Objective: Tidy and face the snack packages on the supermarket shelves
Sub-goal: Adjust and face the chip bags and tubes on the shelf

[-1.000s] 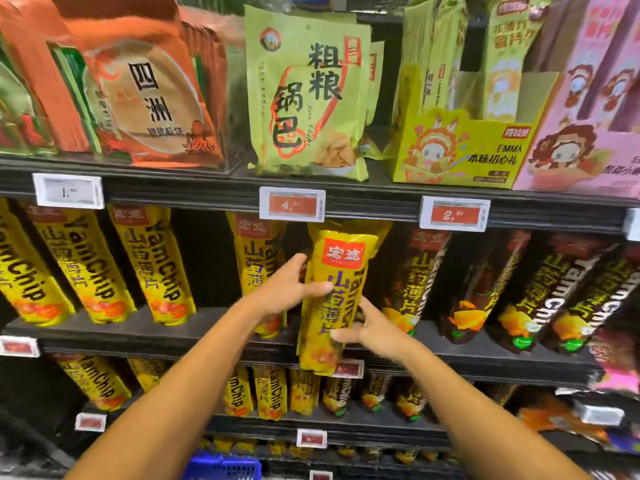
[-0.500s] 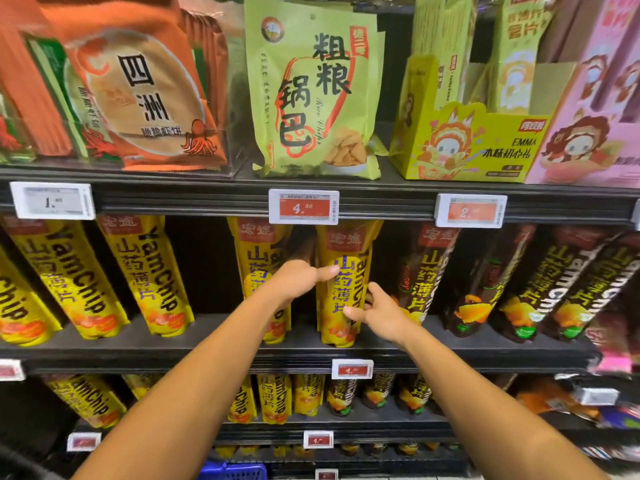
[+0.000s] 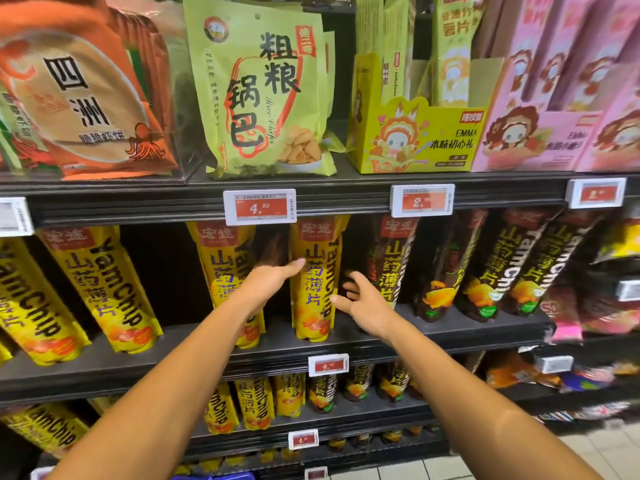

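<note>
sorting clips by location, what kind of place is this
Most likely a supermarket snack aisle. Tiered dark shelves carry red price tags clipped to their front edges, and rows of identical yellow chip packs stand side by side, with more snack bags on the shelf above.

Bright, even store lighting; deep shadow behind the tall yellow foil yam-chip bag [image 3: 313, 278]. Wide-angle bending and soft blur grow toward edges away from it.
</note>
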Motion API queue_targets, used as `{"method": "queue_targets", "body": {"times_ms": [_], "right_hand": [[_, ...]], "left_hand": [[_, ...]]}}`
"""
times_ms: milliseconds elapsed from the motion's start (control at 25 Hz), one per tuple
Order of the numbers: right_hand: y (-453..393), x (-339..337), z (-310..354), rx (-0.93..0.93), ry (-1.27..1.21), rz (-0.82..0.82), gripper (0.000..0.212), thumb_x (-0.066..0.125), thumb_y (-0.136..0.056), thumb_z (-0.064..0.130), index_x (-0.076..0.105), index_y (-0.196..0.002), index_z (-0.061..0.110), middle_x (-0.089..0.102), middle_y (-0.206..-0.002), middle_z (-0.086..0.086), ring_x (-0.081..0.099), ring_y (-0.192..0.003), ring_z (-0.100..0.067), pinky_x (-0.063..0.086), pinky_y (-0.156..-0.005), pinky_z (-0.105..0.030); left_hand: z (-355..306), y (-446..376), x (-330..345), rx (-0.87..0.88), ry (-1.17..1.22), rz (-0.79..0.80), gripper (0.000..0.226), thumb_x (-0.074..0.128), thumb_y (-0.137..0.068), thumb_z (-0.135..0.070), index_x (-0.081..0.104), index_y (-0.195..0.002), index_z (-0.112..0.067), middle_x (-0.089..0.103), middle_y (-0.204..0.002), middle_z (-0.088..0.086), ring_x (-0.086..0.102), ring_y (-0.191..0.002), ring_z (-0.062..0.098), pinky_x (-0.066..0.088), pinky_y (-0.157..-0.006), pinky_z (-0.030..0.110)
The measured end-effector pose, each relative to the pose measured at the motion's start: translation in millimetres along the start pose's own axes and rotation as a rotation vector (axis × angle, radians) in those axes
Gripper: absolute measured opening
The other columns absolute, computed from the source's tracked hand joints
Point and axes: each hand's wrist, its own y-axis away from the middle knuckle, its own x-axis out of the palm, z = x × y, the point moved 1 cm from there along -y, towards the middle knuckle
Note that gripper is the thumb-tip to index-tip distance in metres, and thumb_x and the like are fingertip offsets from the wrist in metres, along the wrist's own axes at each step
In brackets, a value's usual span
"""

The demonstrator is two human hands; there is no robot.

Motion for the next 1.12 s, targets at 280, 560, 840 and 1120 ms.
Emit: {"method": "queue_targets", "body": {"times_ms": [280,560,840,1120], "right_hand": [[45.1,-58.9,-39.4,-0.05,-0.077,0.035,0.043,0.07,-0.093,0.022,0.052,-0.131,0.026,0.064,-0.123,0.003,0.066,-0.106,-0.006,0.052,-0.099,-0.029],[36.1,-117.5,-87.5,0.038,-0.118,-0.06,0.024,0.068,-0.094,0.019,0.062,-0.117,0.015,0.06,-0.084,0.002,0.062,-0.08,-0.005,0.052,-0.067,-0.018],[8.9,-142.2,-98.9,0.051,-0.244,-0.055,0.021,0.068,-0.092,0.009,0.058,-0.108,0.017,0.065,-0.095,-0.001,0.06,-0.083,-0.012,0.049,-0.07,-0.027],[-7.8,-158.5,-115.7,0.036,-0.235,0.058,0.029,0.071,-0.09,0.013,0.056,-0.104,0.032,0.064,-0.115,0.003,0.064,-0.102,-0.011,0.051,-0.087,-0.031]], "left_hand": [[35.3,58.7,20.7,0.345,0.101,-0.198,0.057,0.071,-0.081,-0.037,0.05,-0.133,-0.025,0.053,-0.138,-0.007,0.047,-0.131,0.009,0.037,-0.107,0.028],[25.4,76.7,69.8,0.32,0.155,-0.144,0.024,0.061,-0.092,0.002,0.063,-0.107,-0.016,0.07,-0.104,0.003,0.067,-0.092,0.004,0.052,-0.079,0.013],[-17.0,42.0,137.6,0.155,-0.023,-0.132,0.062,0.075,-0.086,-0.015,0.038,-0.136,-0.01,0.049,-0.134,0.0,0.049,-0.119,0.012,0.042,-0.101,0.032],[-45.0,-7.2,170.9,-0.041,-0.015,-0.18,0.019,0.087,-0.07,-0.018,0.068,-0.073,-0.017,0.065,-0.054,-0.026,0.057,-0.051,-0.02,0.038,-0.043,-0.001]]}}
